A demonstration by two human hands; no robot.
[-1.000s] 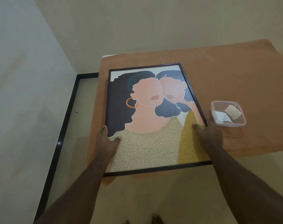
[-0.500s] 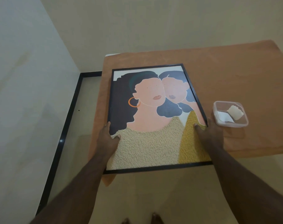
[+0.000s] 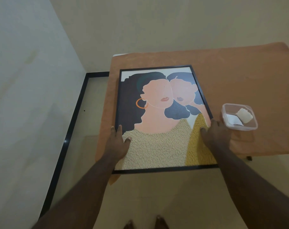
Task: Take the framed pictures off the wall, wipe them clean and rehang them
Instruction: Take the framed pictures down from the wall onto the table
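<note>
A black-framed picture (image 3: 158,103) of two figures lies flat on the table's orange cloth (image 3: 239,76), its near edge overhanging the table's front. My left hand (image 3: 118,144) rests on the frame's left edge, fingers straight and thumb spread on the picture. My right hand (image 3: 217,134) rests over the frame's right edge, with its thumb on the picture. Neither hand holds anything else.
A clear plastic container (image 3: 239,117) holding a folded whitish cloth and a white sheet stands on the orange cloth just right of my right hand. Walls meet in a corner at the left. A black skirting strip (image 3: 69,129) runs along the floor. My feet (image 3: 145,223) show below.
My left hand has shifted slightly inward, from beside the frame's left edge onto it. The picture and my right hand stay about where they were.
</note>
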